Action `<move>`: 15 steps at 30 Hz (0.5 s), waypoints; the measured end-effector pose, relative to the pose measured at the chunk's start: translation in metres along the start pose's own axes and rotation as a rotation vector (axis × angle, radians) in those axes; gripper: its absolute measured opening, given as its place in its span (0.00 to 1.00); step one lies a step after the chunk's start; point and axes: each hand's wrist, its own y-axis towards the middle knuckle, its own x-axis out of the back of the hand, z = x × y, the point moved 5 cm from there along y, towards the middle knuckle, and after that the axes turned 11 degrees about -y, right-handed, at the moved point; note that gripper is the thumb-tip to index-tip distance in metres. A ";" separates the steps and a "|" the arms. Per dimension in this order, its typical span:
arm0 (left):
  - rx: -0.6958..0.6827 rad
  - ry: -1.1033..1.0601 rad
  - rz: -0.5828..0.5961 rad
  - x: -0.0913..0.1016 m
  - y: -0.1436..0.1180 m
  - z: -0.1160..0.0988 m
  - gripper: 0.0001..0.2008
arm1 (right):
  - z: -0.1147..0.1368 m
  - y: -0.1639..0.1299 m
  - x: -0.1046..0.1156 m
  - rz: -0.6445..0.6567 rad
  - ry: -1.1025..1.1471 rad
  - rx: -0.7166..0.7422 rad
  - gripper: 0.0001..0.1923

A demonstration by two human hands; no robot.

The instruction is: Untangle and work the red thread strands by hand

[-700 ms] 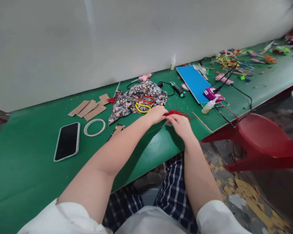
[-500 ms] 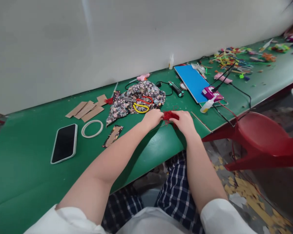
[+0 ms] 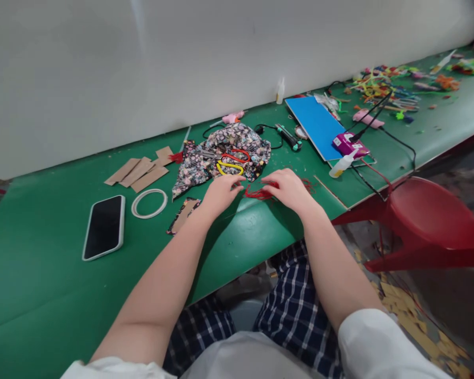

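Craft workshop, long green worktable, scissors, glue guns, pipe-cleaner scraps

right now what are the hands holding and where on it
Both hands pinch a bundle of red thread: the left hand at its left end, the right hand at its right end.

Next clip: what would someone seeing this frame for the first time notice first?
Two bare hands meet at the near edge of the green table, the left hand and right hand working a small tangle of red thread between them. Just behind lies a floral fabric with red and yellow scissors on top. A black phone lies far left, and a red plastic chair stands right.
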 end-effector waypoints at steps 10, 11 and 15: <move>0.129 -0.083 0.056 0.024 -0.007 0.006 0.13 | 0.023 0.018 -0.024 0.108 0.003 0.014 0.04; 0.141 -0.090 0.046 0.025 -0.008 0.008 0.13 | 0.021 0.016 -0.022 0.098 0.030 0.007 0.04; 0.155 -0.115 -0.043 0.028 -0.007 0.017 0.12 | 0.008 0.011 -0.008 0.041 0.184 -0.075 0.08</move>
